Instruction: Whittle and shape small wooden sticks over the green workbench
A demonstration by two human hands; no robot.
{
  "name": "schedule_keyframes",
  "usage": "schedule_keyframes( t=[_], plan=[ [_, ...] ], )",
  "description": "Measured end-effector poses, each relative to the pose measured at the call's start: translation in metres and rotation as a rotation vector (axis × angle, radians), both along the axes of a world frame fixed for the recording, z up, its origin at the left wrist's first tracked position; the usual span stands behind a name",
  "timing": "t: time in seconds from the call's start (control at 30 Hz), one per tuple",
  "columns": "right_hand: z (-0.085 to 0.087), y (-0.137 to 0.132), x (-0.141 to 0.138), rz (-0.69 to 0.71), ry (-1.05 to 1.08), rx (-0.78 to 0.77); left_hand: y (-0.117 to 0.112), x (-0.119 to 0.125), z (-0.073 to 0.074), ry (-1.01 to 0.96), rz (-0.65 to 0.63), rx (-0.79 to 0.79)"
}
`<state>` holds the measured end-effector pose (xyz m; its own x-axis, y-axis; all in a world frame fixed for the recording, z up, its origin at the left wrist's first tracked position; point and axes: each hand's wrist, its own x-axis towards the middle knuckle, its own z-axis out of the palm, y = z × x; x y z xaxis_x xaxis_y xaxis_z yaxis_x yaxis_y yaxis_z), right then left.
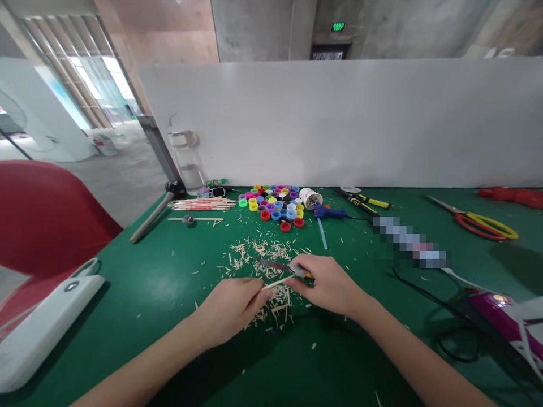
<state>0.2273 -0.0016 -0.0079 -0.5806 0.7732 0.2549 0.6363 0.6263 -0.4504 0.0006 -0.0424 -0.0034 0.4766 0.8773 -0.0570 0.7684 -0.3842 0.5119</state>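
In the head view, my left hand (233, 305) is closed, pinching a thin pale wooden stick (278, 283) that slants up to the right. My right hand (326, 282) is wrapped around a knife (275, 264) with a dark blade and a bit of yellow at the handle. The blade points left, above the stick, and the stick's far end lies close to my right fingers. Whether the edge touches the wood I cannot tell. Under both hands, many short wood shavings (258, 251) are scattered on the green table (169, 316).
Behind the shavings sit coloured bottle caps (278, 206), a tipped white cup (311, 197) and a blue glue gun (328, 212). Chopsticks (203, 204) lie at back left. Pliers (365, 202) and scissors (470, 219) lie to the right. A white panel (339, 124) borders the back.
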Motion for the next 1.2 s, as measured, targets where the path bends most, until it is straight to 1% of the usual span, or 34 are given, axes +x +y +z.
schedule_keyframes(
  t=[0.07,0.17,0.27,0.33,0.37,0.4,0.47,0.57,0.6,0.67,0.73,0.83,1.0,1.2],
  plan=[
    [0.001,0.0,0.0,-0.01,-0.012,-0.005,0.0,-0.001,0.001,-0.125,0.038,-0.093],
    [0.002,0.0,0.001,0.019,-0.07,-0.016,0.001,-0.002,-0.001,-0.4,0.168,-0.221],
    [0.004,0.001,0.004,0.086,-0.148,0.05,0.01,-0.009,-0.002,-0.624,0.263,-0.275],
    [0.007,0.002,0.007,0.122,-0.179,0.101,0.02,-0.019,0.002,-0.661,0.284,-0.271],
    [0.009,0.003,0.008,0.137,-0.194,0.119,0.025,-0.025,0.006,-0.633,0.275,-0.248],
    [0.01,0.004,0.009,0.151,-0.217,0.131,0.03,-0.03,0.01,-0.589,0.266,-0.19],
    [0.012,0.007,0.009,0.166,-0.289,0.16,0.039,-0.036,0.022,-0.412,0.194,-0.095],
    [0.009,0.014,0.007,0.171,-0.407,0.261,0.052,-0.029,0.037,-0.045,-0.045,-0.018],
    [0.006,0.016,0.006,0.178,-0.432,0.31,0.056,-0.024,0.04,0.071,-0.125,0.031],
    [-0.002,0.021,0.005,0.196,-0.458,0.41,0.064,-0.01,0.043,0.23,-0.227,0.097],
    [-0.009,0.026,0.004,0.194,-0.472,0.489,0.071,0.002,0.042,0.28,-0.29,0.123],
    [-0.015,0.032,0.003,0.174,-0.489,0.554,0.078,0.013,0.038,0.263,-0.321,0.147],
    [-0.014,0.036,0.003,0.171,-0.498,0.584,0.08,0.017,0.032,0.283,-0.304,0.21],
    [-0.015,0.042,0.011,0.2,-0.502,0.61,0.081,0.021,0.033,0.307,-0.328,0.29]
  ],
)
